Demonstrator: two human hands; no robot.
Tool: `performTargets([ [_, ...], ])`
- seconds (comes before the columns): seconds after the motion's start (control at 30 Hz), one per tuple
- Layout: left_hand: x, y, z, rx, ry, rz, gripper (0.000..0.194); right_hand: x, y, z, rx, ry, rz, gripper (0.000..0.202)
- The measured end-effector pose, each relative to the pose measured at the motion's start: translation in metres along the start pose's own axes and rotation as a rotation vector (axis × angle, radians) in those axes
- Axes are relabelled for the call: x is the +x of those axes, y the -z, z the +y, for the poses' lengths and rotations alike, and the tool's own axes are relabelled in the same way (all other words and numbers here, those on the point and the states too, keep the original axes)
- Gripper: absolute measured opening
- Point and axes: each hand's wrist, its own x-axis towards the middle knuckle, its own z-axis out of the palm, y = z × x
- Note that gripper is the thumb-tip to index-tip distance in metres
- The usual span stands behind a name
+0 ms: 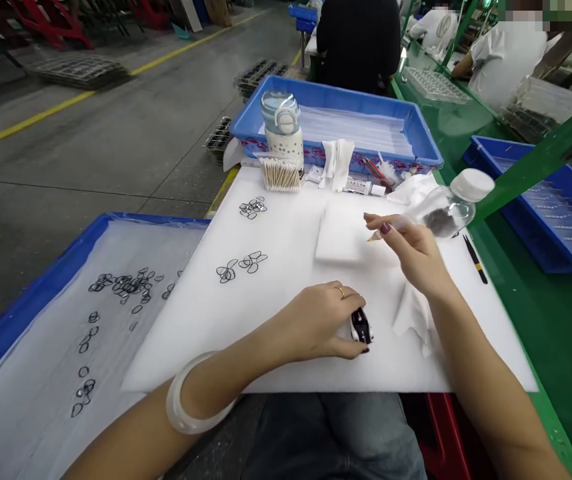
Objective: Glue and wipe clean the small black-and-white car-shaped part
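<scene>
White foam sheeting [286, 280] covers the bench in front of me, and both hands work over its near right part. My left hand [323, 320] rests on the sheet with fingers curled down around a small black-and-white part [361, 327], pinning it against the foam near the front edge; a ring shows on one finger and a pale bangle [191, 400] sits on the wrist. My right hand [413, 250] is raised just above the sheet, thumb and forefinger pinched narrow on a thin swab stick [377, 233] whose tip points left over a folded white pad [341, 233]. A crumpled white wipe [413, 320] lies under the right wrist, just beside the part. A clear bottle with a white cap [453, 203] lies tilted at the sheet's right edge, close behind the right hand, and a black pen [475, 259] lies on the green bench [541, 320] just beyond that edge. Small clusters of black rings [241, 265] lie on the left half of the sheet, well apart from both hands; more lie in the blue tray [41, 293] at the left. At the far edge stand a bundle of cotton swabs [281, 175] and a lidded cup [281, 123], in front of a second blue tray [336, 100]. Other people sit further along the line.
</scene>
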Motion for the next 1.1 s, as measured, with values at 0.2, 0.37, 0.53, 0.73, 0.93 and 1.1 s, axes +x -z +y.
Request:
performTargets([
  [0.2,0.003,0.003,0.001,-0.28,0.225,0.188,0.031,-0.03,-0.006,-0.03,0.633,0.072,-0.111,0.01],
  [0.37,0.005,0.005,0.001,-0.344,0.22,0.205,0.024,-0.036,-0.005,-0.039,0.765,-0.096,-0.305,0.035],
  [0.53,0.005,0.004,0.0,-0.358,0.158,0.233,0.019,-0.038,-0.011,-0.036,0.891,-0.124,-0.262,0.058],
  [0.73,0.004,0.004,0.001,-0.364,0.147,0.239,0.017,-0.034,-0.016,-0.033,0.985,-0.2,-0.336,0.052],
  [0.93,0.004,0.003,0.002,-0.37,0.148,0.246,0.017,-0.032,-0.019,-0.029,0.999,-0.178,-0.349,0.05],
  [1.1,0.004,0.004,0.0,-0.398,0.164,0.235,0.016,-0.032,-0.02,-0.026,1.031,-0.23,-0.388,0.051],
])
